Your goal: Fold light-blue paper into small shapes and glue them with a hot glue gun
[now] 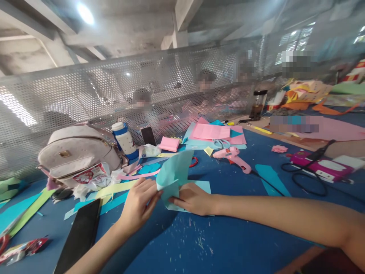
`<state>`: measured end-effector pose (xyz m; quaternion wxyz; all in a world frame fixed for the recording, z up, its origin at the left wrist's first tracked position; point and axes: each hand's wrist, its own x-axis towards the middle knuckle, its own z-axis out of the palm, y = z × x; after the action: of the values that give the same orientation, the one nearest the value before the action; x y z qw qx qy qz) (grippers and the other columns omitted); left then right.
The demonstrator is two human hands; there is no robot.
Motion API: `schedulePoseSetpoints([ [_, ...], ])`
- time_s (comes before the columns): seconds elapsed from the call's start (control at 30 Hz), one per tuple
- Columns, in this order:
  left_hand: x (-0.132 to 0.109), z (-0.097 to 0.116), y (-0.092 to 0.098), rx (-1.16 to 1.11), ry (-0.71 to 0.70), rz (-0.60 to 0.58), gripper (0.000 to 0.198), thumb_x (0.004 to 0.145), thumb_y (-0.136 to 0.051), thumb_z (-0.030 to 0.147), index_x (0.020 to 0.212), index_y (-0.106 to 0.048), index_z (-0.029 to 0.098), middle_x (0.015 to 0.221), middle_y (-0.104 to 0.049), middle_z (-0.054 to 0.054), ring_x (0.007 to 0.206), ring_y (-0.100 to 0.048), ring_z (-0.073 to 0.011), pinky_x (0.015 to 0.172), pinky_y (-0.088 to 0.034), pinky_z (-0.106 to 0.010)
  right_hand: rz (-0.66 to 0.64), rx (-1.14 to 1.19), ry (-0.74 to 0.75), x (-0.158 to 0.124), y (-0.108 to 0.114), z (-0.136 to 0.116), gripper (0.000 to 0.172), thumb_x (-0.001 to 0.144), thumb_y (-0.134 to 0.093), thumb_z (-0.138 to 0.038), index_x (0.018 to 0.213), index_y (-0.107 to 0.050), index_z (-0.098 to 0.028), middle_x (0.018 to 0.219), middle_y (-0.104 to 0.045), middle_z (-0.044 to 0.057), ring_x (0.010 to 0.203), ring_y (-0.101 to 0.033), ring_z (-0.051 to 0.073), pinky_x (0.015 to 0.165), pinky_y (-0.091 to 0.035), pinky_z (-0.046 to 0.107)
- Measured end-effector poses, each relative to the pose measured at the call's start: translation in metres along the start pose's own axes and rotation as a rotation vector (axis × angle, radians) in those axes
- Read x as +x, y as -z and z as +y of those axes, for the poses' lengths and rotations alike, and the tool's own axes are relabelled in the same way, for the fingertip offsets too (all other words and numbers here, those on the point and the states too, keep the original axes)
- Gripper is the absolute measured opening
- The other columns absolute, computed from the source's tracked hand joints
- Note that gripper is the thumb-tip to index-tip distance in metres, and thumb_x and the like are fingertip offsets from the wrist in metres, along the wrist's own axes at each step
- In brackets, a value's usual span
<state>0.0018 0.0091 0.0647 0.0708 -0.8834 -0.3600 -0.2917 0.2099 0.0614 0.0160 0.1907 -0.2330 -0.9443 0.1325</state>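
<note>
Folded pale-aqua paper sheet [176,167] is btw both hands over the blue tabletop [239,243], long axis approx. upright, L hand [141,201] pinching its left edge, R hand [195,198] gripping lower right.

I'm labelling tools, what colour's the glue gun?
The glue gun is light pink, in the head view.

The single view looks from the person's head, forward and down across the blue table [234,239]. The left hand [139,198] and right hand [196,198] are near, toward seven and six o'clock; the perforated screen [94,91] stands farther off toward eleven, with ceiling [154,34] at twelve.
</note>
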Motion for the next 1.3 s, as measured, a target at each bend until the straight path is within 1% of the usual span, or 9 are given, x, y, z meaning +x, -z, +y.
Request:
schedulePoseSetpoints([
  [0.07, 0.0, -0.001, -0.001, -0.031, 0.016, 0.008, 0.024, 0.096, -0.039, 0.013, 0.073, -0.041, 0.02, 0.066, -0.051, 0.002, 0.062, -0.043, -0.0152, 0.063, -0.03, -0.03, -0.003, -0.025, -0.001, -0.001, -0.001, 0.002, 0.045, 0.102, -0.035, -0.037, 0.08, -0.069, -0.015, 0.077, -0.07, 0.005, 0.07, -0.06, 0.016, 0.064, -0.036, 0.027],
  [0.27, 0.003, -0.003, 0.001, -0.057, 0.052, 0.037, 0.018, 0.095, -0.043, 0.015, 0.08, -0.049, 0.021, 0.07, -0.056, 0.001, 0.065, -0.048, -0.0155, 0.065, -0.034, -0.029, 0.01, -0.076, 0.031, -0.001, -0.001, 0.003, 0.041, 0.101, -0.039, -0.035, 0.083, -0.069, -0.015, 0.08, -0.07, 0.005, 0.072, -0.06, 0.015, 0.061, -0.031, 0.028],
  [0.33, 0.006, -0.001, 0.006, -0.06, 0.05, 0.066, 0.018, 0.095, -0.043, 0.016, 0.08, -0.051, 0.02, 0.07, -0.057, 0.001, 0.065, -0.049, -0.0157, 0.066, -0.035, -0.029, -0.003, -0.095, 0.011, -0.001, 0.0, 0.002, 0.045, 0.101, -0.039, -0.037, 0.075, -0.068, -0.014, 0.076, -0.069, 0.005, 0.071, -0.059, 0.016, 0.061, -0.029, 0.029],
  [0.47, 0.012, 0.002, 0.014, -0.068, 0.064, 0.093, 0.026, 0.094, -0.043, 0.014, 0.069, -0.048, 0.019, 0.063, -0.052, 0.001, 0.062, -0.045, -0.0146, 0.065, -0.034, -0.029, -0.04, -0.096, -0.027, -0.001, 0.0, 0.002, 0.055, 0.102, -0.036, -0.04, 0.063, -0.066, -0.013, 0.067, -0.066, 0.004, 0.063, -0.054, 0.014, 0.059, -0.027, 0.029],
  [0.57, 0.012, 0.0, 0.015, -0.076, 0.1, 0.11, 0.026, 0.095, -0.043, 0.016, 0.069, -0.048, 0.019, 0.062, -0.05, 0.002, 0.061, -0.045, -0.0144, 0.064, -0.034, -0.028, -0.038, -0.098, -0.013, -0.001, -0.001, 0.002, 0.054, 0.102, -0.035, -0.039, 0.067, -0.067, -0.013, 0.072, -0.067, 0.005, 0.065, -0.055, 0.014, 0.058, -0.025, 0.029],
  [0.73, 0.01, -0.005, 0.009, -0.075, 0.095, 0.077, 0.023, 0.093, -0.054, 0.03, 0.074, -0.052, 0.018, 0.065, -0.053, 0.002, 0.062, -0.045, -0.0143, 0.06, -0.033, -0.026, -0.061, -0.118, -0.024, -0.002, -0.001, 0.002, 0.051, 0.102, -0.035, -0.041, 0.076, -0.07, -0.014, 0.08, -0.07, 0.005, 0.072, -0.058, 0.016, 0.057, -0.023, 0.03],
  [0.83, 0.012, -0.005, 0.006, -0.098, 0.092, 0.046, 0.021, 0.094, -0.052, 0.026, 0.075, -0.056, 0.018, 0.064, -0.052, 0.003, 0.062, -0.045, -0.0132, 0.061, -0.034, -0.025, -0.039, -0.093, -0.013, -0.002, 0.001, 0.0, 0.046, 0.102, -0.036, -0.038, 0.082, -0.07, -0.015, 0.083, -0.071, 0.005, 0.073, -0.059, 0.016, 0.059, -0.025, 0.029],
  [1.03, 0.017, -0.007, 0.006, -0.212, 0.098, 0.048, 0.025, 0.094, -0.052, 0.021, 0.07, -0.055, 0.018, 0.065, -0.055, 0.003, 0.064, -0.05, -0.0118, 0.061, -0.036, -0.023, -0.052, -0.084, -0.009, -0.001, 0.004, -0.001, 0.053, 0.103, -0.032, -0.039, 0.071, -0.066, -0.013, 0.071, -0.068, 0.006, 0.068, -0.057, 0.015, 0.062, -0.028, 0.028],
  [1.3, 0.015, -0.009, 0.006, -0.197, 0.139, 0.127, 0.024, 0.092, -0.054, 0.022, 0.068, -0.054, 0.018, 0.063, -0.053, 0.002, 0.062, -0.049, -0.0136, 0.06, -0.036, -0.026, -0.054, -0.092, -0.021, -0.001, 0.001, 0.001, 0.053, 0.102, -0.033, -0.04, 0.067, -0.064, -0.014, 0.067, -0.065, 0.005, 0.064, -0.054, 0.014, 0.06, -0.027, 0.028],
])
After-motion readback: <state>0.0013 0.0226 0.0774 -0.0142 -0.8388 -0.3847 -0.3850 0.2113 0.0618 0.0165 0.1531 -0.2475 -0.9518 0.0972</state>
